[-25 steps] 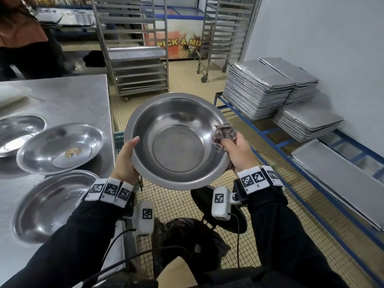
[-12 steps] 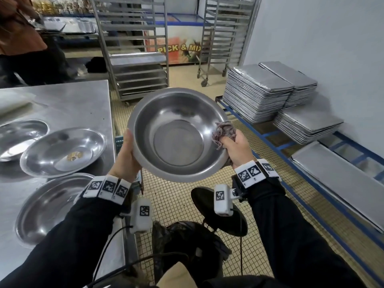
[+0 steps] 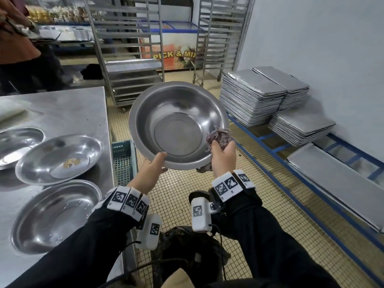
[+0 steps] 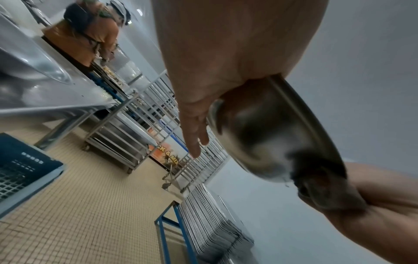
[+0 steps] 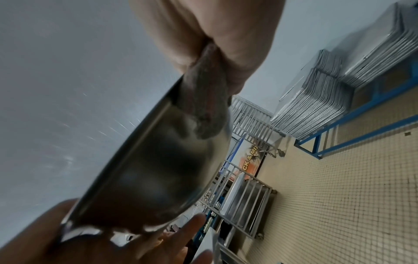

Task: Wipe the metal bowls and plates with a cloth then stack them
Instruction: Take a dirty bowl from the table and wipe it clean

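Bowl (image 3: pixel 178 125), round shiny steel, gripped with frayed cloth (image 3: pixel 218 136) at rim.

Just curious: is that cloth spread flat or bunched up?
Bunched up: the cloth is a crumpled wad gripped in the right hand at the bowl's rim.
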The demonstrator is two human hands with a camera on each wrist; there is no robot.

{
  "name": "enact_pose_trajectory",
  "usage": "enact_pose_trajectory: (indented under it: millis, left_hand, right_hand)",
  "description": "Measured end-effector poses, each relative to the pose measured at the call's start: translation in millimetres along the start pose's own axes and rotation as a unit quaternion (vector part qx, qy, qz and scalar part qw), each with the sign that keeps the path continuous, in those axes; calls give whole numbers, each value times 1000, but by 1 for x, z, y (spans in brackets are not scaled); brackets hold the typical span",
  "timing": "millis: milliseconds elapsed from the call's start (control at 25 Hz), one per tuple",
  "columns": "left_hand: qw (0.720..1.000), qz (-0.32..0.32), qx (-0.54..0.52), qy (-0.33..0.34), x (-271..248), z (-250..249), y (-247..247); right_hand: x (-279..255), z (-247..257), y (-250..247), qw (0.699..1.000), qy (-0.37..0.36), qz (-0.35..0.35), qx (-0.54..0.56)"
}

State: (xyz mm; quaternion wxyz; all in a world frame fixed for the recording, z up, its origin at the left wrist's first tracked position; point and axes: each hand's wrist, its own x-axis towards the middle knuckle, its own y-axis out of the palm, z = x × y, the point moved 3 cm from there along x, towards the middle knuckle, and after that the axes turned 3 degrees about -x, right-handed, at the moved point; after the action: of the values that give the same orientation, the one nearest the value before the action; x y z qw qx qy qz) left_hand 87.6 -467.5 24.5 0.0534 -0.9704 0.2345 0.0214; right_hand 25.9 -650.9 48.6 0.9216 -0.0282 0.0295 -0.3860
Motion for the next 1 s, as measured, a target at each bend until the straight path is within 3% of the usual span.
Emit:
enact_pose_trajectory:
  millis: [240,360,440,560,680,840,1000]
  left_hand:
    - [980,36,-188,63,14,-14,-48]
    - [968,-36,-247,9,13,-17,-50]
    - [972,-65,-225,-12,9,-17,-33]
    - [995,-25,-83,-50,8,-14,-6]
    - [997,14,-66,-47,9,-9,-6]
    - [964,35,-258,61,17,-16,-40]
    - [948,-39,-312,39,20,-21,-52]
  right_hand:
    - [22,23,-24,994,-32,70,-76]
    - [23,29,-20,991,-44,83,-91]
    - [19,25,-12,995,-29,63,-70]
    - [7,16,2,999,-13,29,-10]
    - [3,11,3,1000,11,17,15]
    - [20,18,-14,997,17,68,-25]
    - [20,22,-12,995,-2,93,-39]
